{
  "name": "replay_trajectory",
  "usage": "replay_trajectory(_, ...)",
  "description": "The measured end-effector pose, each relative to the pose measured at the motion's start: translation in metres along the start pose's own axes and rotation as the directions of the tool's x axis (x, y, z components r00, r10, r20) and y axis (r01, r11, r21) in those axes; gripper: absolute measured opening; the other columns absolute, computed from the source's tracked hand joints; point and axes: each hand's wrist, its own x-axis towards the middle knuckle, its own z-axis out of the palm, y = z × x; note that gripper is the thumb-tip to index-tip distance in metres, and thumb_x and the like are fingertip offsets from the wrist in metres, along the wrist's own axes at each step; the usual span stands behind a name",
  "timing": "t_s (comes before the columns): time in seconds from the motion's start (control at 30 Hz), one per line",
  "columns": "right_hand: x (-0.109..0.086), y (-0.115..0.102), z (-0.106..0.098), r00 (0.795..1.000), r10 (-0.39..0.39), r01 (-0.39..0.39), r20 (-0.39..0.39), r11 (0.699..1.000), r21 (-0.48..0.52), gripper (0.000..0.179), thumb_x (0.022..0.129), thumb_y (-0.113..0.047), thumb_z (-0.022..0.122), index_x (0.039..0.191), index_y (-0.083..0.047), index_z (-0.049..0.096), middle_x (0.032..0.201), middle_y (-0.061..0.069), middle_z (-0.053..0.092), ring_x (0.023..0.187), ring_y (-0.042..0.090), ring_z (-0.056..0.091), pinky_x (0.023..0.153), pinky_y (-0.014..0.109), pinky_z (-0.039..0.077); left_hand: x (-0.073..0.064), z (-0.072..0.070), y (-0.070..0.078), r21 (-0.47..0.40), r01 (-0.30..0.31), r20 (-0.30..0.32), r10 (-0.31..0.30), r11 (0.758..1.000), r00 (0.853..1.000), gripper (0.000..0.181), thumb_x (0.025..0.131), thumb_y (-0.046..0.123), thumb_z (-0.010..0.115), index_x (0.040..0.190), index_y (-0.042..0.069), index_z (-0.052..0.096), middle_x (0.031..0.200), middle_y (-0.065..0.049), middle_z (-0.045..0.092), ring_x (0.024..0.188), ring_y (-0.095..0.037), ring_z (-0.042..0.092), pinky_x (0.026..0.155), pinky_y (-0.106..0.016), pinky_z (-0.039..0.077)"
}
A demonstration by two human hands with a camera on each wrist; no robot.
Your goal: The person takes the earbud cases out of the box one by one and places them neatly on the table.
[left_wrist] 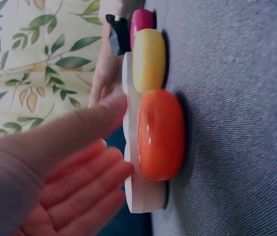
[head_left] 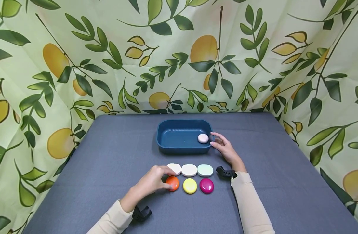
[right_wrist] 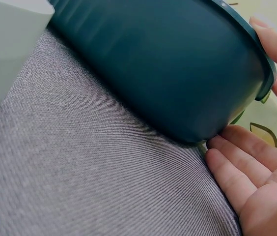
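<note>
My left hand is at a glossy orange round piece, thumb and fingers spread about it; in the left wrist view the thumb and fingertips look apart from the orange piece. To its right lie a yellow round piece and a magenta one. Behind them stand two white oblong pieces and a pale mint one. My right hand touches the right end of a dark blue rectangular tub, fingers fairly straight. Inside the tub sits a whitish round piece, with a dark round shape beside it.
A grey cloth covers the table. Leaf-and-fruit patterned curtains hang behind it and on both sides. Each wrist wears a black strap mount. The tub stands near the table's far edge.
</note>
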Motion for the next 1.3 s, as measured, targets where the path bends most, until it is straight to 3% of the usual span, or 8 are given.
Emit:
replay_trajectory(0.2, 0.0, 0.0, -0.001, 1.0, 0.007, -0.007, -0.001, 1.0, 0.0, 0.056, 0.096, -0.021, 0.059, 0.147, -0.015, 0.037, 0.152, 0.023, 0.036, 0.137, 0.035, 0.039, 0.113, 0.049, 0.035, 0.009, -0.006, -0.004, -0.247, 0.052, 0.047, -0.042, 0.968, 0.998, 0.037, 0.075, 0.011, 0.081, 0.11, 0.001, 0.071, 0.106, -0.012, 0.075, 0.096, -0.022, 0.072, 0.087, -0.036, 0.058)
replay_trajectory(0.4, 0.0, 0.0, -0.001, 1.0, -0.006, 0.006, 0.0, 1.0, -0.012, 0.056, 0.095, -0.023, 0.06, 0.146, -0.015, 0.037, 0.15, 0.022, 0.039, 0.134, 0.032, 0.043, 0.107, 0.038, 0.041, 0.029, -0.013, -0.004, -0.375, 0.093, 0.066, -0.074, 0.922, 0.995, 0.038, 0.081, 0.015, 0.076, 0.116, 0.001, 0.068, 0.114, -0.014, 0.072, 0.107, -0.027, 0.069, 0.096, -0.042, 0.054)
replay_trajectory(0.53, 0.001, 0.001, -0.002, 1.0, -0.007, 0.007, 0.004, 1.0, -0.01, 0.058, 0.095, -0.025, 0.061, 0.146, -0.015, 0.037, 0.151, 0.021, 0.038, 0.135, 0.032, 0.041, 0.109, 0.04, 0.04, 0.048, -0.014, -0.002, -0.405, 0.077, 0.045, -0.065, 0.911, 0.997, 0.041, 0.083, 0.017, 0.075, 0.12, 0.0, 0.066, 0.119, -0.016, 0.07, 0.112, -0.03, 0.066, 0.099, -0.042, 0.052)
replay_trajectory(0.67, 0.0, 0.0, -0.001, 1.0, 0.002, -0.002, 0.0, 1.0, 0.002, 0.057, 0.095, -0.024, 0.061, 0.146, -0.016, 0.038, 0.151, 0.021, 0.038, 0.135, 0.032, 0.042, 0.112, 0.045, 0.037, 0.069, -0.014, -0.002, -0.395, 0.03, -0.026, -0.044, 0.918, 0.999, 0.043, 0.083, 0.018, 0.075, 0.122, 0.002, 0.065, 0.12, -0.017, 0.069, 0.112, -0.028, 0.067, 0.098, -0.036, 0.054)
replay_trajectory(0.93, 0.0, 0.0, -0.002, 1.0, -0.01, 0.01, 0.003, 1.0, -0.025, 0.057, 0.095, -0.023, 0.06, 0.147, -0.013, 0.038, 0.149, 0.024, 0.041, 0.126, 0.022, 0.049, 0.102, 0.028, 0.043, 0.109, -0.009, -0.003, -0.389, 0.04, -0.112, -0.09, 0.92, 0.99, 0.046, 0.083, 0.018, 0.075, 0.125, 0.002, 0.063, 0.124, -0.014, 0.068, 0.117, -0.026, 0.065, 0.1, -0.034, 0.053)
replay_trajectory(1.3, 0.0, 0.001, 0.0, 1.0, 0.01, -0.01, 0.005, 0.999, 0.035, 0.056, 0.096, -0.019, 0.059, 0.146, -0.014, 0.037, 0.152, 0.024, 0.036, 0.14, 0.038, 0.038, 0.118, 0.056, 0.029, 0.152, 0.001, -0.005, -0.44, 0.083, -0.111, -0.146, 0.894, 0.983, 0.05, 0.083, 0.015, 0.075, 0.129, -0.001, 0.059, 0.132, -0.017, 0.063, 0.124, -0.028, 0.06, 0.104, -0.036, 0.05)
